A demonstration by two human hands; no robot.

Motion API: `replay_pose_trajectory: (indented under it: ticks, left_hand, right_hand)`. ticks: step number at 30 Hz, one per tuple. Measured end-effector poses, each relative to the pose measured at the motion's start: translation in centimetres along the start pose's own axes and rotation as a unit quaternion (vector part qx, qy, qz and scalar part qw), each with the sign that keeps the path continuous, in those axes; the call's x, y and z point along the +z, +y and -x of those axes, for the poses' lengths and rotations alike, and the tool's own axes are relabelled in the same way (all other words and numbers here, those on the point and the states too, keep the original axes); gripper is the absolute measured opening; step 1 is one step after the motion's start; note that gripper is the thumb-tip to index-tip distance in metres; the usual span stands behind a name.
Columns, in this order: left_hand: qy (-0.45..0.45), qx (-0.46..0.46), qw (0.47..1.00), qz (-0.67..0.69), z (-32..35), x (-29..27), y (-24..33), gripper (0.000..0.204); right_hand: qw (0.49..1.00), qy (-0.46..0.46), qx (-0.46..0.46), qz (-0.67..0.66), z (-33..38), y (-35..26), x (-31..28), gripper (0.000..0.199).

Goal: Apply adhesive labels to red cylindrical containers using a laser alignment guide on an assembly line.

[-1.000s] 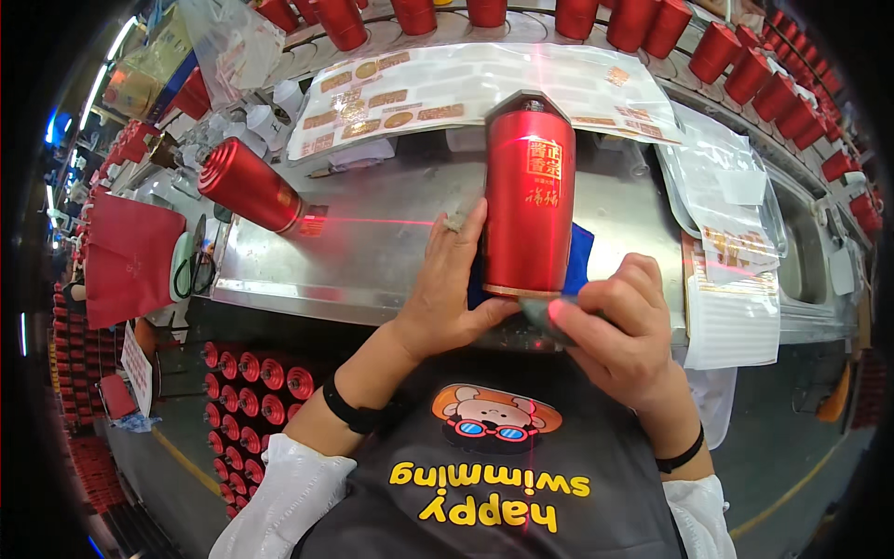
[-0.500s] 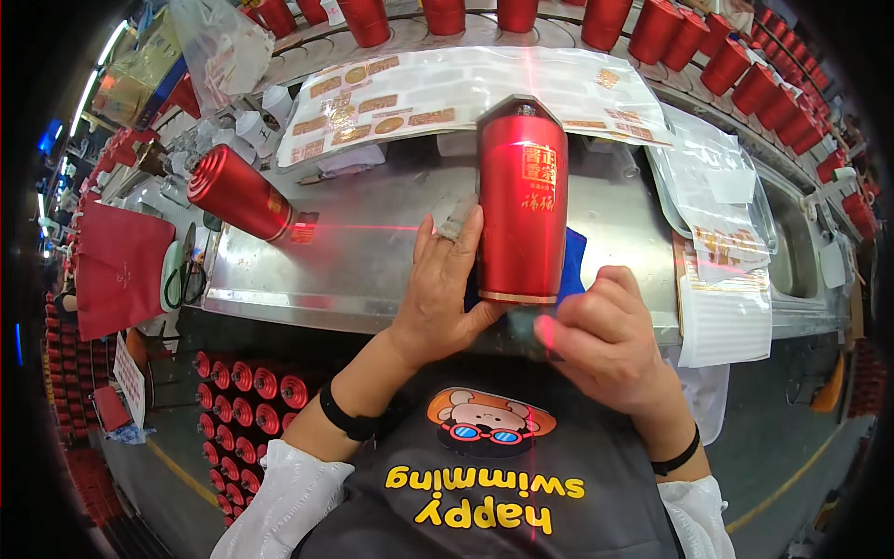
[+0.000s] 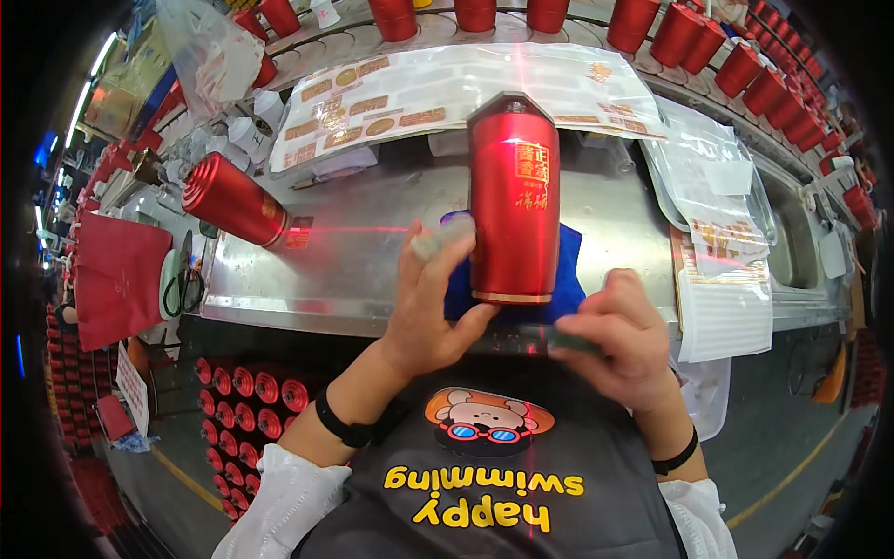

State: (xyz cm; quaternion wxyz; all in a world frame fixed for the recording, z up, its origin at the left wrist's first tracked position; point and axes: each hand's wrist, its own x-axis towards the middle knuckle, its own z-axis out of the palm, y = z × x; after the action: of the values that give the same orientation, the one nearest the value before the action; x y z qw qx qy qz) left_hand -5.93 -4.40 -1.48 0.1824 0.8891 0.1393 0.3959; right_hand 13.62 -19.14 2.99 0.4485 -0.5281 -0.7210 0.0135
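A tall red bottle (image 3: pixel 514 219) with gold print lies on a blue cloth (image 3: pixel 570 256) on the steel worktop. My left hand (image 3: pixel 424 303) is beside its left side, fingers apart, with the thumb by the gold-rimmed end. A greyish wrap covers one of its fingertips. My right hand (image 3: pixel 626 335), smeared by motion, is curled near the worktop's front edge, right of the bottle's gold-rimmed end. A small dark green piece (image 3: pixel 577 341) is pinched in it; its kind cannot be made out.
Another red bottle (image 3: pixel 233 200) lies at the left on the worktop (image 3: pixel 372 265). A sheet of gold labels (image 3: pixel 391 102) spans the back. Red cups (image 3: pixel 475 14) stand on a track beyond. Label sheets (image 3: pixel 712 200) and a sink (image 3: pixel 792 242) are right. Several red bottles (image 3: pixel 265 387) stand below.
My left hand has come off the bottle's side and its fingers have spread. My right hand has shifted slightly right and down, away from the bottle's end, with the green piece.
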Motion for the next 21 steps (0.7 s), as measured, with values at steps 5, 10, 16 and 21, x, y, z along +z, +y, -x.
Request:
replay_pose_trajectory:
  ticks: [5, 10, 16, 21]
  left_hand:
    - [0.031, 0.125, 0.991, 0.024, -0.2, -0.2, 1.0, 0.031]
    - [-0.032, 0.239, 0.971, 0.003, -2.6, 0.0, 1.6, 0.022]
    - [-0.056, 0.241, 0.969, -0.019, -2.6, -0.8, 1.3, 0.021]
    - [-0.042, 0.228, 0.971, -0.06, -1.7, -1.3, 1.1, 0.021]
  right_hand:
    - [0.987, 0.097, 0.118, -0.055, 1.4, 0.6, -0.9, 0.023]
    - [0.982, 0.11, 0.135, -0.073, 1.5, 0.8, -0.7, 0.021]
    - [0.977, 0.133, 0.144, -0.087, 1.9, 1.3, -0.8, 0.019]
    - [0.961, 0.145, 0.189, -0.139, 2.4, 1.7, -0.2, 0.019]
